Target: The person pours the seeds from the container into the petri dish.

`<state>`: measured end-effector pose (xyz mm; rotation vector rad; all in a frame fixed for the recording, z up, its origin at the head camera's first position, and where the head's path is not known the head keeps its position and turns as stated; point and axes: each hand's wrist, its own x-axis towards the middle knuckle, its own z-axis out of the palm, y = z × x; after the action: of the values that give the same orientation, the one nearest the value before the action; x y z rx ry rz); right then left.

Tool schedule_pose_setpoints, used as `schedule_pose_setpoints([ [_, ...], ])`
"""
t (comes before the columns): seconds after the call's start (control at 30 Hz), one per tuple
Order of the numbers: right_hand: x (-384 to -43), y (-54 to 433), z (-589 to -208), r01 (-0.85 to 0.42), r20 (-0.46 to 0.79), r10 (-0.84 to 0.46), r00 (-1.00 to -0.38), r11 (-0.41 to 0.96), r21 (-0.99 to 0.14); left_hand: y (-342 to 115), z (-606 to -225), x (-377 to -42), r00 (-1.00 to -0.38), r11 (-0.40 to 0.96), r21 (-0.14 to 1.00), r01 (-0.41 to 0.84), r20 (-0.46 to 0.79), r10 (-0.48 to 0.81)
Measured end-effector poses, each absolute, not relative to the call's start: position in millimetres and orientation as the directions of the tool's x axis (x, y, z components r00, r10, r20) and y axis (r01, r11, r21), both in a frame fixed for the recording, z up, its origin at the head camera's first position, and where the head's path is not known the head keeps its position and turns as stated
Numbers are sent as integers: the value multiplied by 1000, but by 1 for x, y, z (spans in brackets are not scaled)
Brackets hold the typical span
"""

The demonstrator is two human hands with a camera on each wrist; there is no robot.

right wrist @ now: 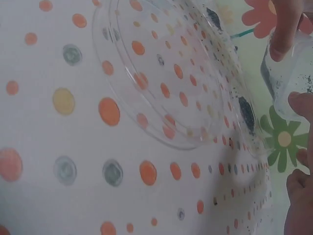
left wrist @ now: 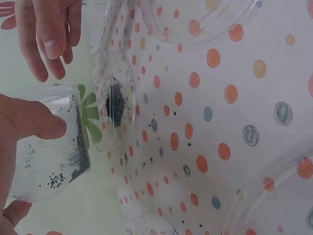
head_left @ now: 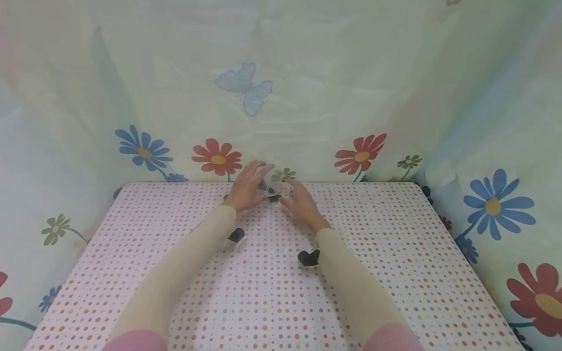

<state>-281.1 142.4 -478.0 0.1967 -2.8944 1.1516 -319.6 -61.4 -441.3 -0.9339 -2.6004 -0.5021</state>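
Note:
A clear plastic cup [left wrist: 54, 142] with small black grains clinging inside is in my left hand [head_left: 246, 187]. The cup is tilted, and a dark band of grains lies along one side; my left thumb [left wrist: 41, 120] presses on its wall. In the right wrist view the same cup [right wrist: 288, 81] sits between finger and thumb. My right hand [head_left: 303, 202] is beside the cup, its fingers loosely bent and apart from it. Below the cup, a shallow clear dish [left wrist: 131, 110] holds a pile of black grains [left wrist: 116, 103].
Clear round dishes [right wrist: 183, 145] stand on the dotted tabletop [head_left: 272, 302]. Another dark pile [right wrist: 214, 18] shows farther along the back. Scattered grains lie on the table. Dark shapes [head_left: 309, 257] beside the forearms are unclear. A flowered cloth [head_left: 298, 97] hangs behind.

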Motion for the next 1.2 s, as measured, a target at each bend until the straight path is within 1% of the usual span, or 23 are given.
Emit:
schedule_pose_setpoints([
  [0.27, -279, 154, -474, -132, 95, -92, -991, 732, -668, -54, -440, -320, -720, 704, 229, 672, 424, 550],
  [0.57, -272, 170, -470, -72, 67, -37, -997, 753, -654, -44, -440, -320, -714, 691, 240, 682, 419, 560],
  [0.8, -265, 181, -468, -81, 94, -23, -995, 729, -679, -38, -437, -317, -705, 682, 234, 693, 416, 574],
  [1.03, -261, 191, -468, -30, 59, 13, -998, 749, -662, -30, -436, -317, -709, 684, 234, 691, 404, 578],
  [1.2, -257, 201, -468, -19, 57, 27, -998, 736, -677, -26, -436, -317, -704, 676, 238, 697, 406, 583],
])
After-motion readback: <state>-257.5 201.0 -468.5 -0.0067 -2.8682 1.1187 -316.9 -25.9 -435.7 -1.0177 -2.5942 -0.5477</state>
